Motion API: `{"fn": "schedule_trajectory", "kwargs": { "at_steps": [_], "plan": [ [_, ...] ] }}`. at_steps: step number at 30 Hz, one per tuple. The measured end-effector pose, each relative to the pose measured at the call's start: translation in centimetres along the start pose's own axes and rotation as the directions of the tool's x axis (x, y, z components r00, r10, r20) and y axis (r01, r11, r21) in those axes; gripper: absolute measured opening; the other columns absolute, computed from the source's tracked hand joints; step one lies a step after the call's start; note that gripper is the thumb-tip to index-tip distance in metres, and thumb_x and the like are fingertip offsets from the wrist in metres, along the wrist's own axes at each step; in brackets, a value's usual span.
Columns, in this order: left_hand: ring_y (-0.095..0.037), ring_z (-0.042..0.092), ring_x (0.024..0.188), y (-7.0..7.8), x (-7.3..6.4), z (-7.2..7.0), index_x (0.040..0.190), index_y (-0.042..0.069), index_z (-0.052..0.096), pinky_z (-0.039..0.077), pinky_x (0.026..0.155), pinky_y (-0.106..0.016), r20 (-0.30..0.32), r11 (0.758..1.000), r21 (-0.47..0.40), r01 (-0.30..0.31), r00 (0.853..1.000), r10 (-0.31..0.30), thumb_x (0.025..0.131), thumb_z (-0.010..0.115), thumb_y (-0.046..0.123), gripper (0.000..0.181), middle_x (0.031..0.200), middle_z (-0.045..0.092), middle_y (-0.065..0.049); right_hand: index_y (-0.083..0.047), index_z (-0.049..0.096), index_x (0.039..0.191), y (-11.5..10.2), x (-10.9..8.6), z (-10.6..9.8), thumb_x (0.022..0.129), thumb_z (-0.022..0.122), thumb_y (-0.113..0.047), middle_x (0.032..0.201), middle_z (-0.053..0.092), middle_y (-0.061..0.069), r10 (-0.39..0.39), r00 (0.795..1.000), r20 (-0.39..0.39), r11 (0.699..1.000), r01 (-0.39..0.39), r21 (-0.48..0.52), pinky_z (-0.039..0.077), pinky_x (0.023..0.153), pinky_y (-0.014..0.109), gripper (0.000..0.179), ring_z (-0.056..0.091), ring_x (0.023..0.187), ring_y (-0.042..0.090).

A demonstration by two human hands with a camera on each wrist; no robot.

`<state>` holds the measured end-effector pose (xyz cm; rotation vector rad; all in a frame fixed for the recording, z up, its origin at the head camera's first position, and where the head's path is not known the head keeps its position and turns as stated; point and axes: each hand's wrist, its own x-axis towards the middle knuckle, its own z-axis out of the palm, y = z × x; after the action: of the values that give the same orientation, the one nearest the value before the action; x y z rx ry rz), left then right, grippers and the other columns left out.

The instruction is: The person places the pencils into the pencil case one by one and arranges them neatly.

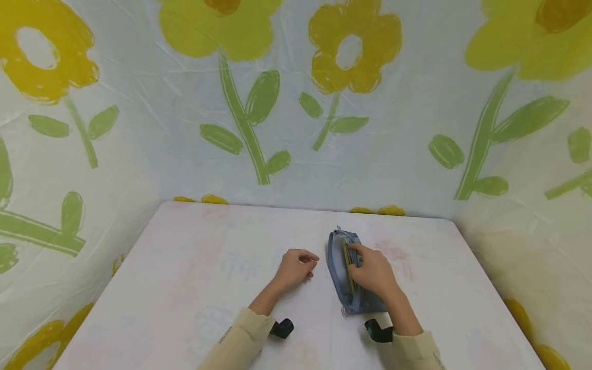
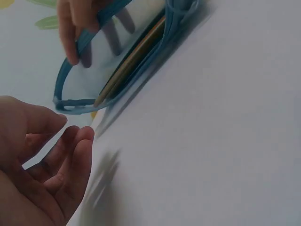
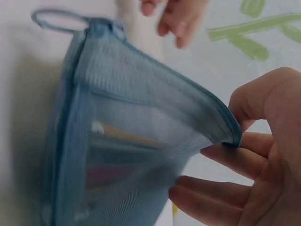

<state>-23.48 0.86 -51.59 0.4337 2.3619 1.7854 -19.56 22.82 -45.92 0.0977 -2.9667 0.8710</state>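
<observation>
A blue mesh zip pouch stands open-mouthed on the white table, right of centre. My right hand pinches the rim of its opening between thumb and fingers, as the right wrist view shows up close on the mesh side. Several long slim items lie inside; a tan, pencil-like stick is the clearest, the others blurred behind the mesh. To the left of the pouch hovers my left hand, fingers loosely bent with thumb and fingertips near each other and nothing between them.
The white tabletop carries faint coloured smudges. Flower-printed sheets hang behind it and on both sides. Black camera mounts sit at both wrists, close over the table. A cord loop sticks out from the pouch's end.
</observation>
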Motion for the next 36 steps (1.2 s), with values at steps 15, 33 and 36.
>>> {"fn": "schedule_trajectory", "kwargs": {
  "at_steps": [15,33,36],
  "plan": [
    [-0.017,0.062,0.060,-2.7,-4.2,-10.0,0.108,0.004,0.071,0.053,0.053,-0.030,0.071,0.986,0.105,0.126,0.988,-0.134,0.095,0.060,0.011,0.019,0.083,0.065,-0.009,0.005,0.057,0.130,-5.2,3.4,1.7,0.078,0.057,-0.001,0.084,0.061,0.015,-0.034,0.999,0.016,0.993,0.032,0.110,0.030,0.039,0.026,0.053,0.028,0.040,0.011],
    [-0.022,0.064,0.069,-4.9,-8.3,-16.0,0.115,0.002,0.068,0.055,0.059,-0.031,0.047,0.977,-0.009,0.212,0.976,-0.212,0.096,0.060,0.012,0.023,0.092,0.064,-0.012,0.001,0.060,0.129,-9.0,6.0,10.3,0.081,0.063,-0.001,0.072,0.067,0.016,-0.127,0.992,-0.006,0.886,0.117,0.449,0.048,0.044,0.026,0.049,0.060,0.044,0.016],
    [-0.022,0.064,0.070,-4.8,-8.8,-16.5,0.116,0.001,0.068,0.055,0.059,-0.031,0.034,0.976,-0.017,0.219,0.975,-0.218,0.096,0.060,0.012,0.024,0.093,0.064,-0.013,0.000,0.059,0.130,-9.0,6.0,11.6,0.083,0.064,-0.003,0.061,0.064,0.009,-0.143,0.990,0.001,0.859,0.124,0.496,0.047,0.045,0.027,0.048,0.061,0.046,0.018]
  ]
}}
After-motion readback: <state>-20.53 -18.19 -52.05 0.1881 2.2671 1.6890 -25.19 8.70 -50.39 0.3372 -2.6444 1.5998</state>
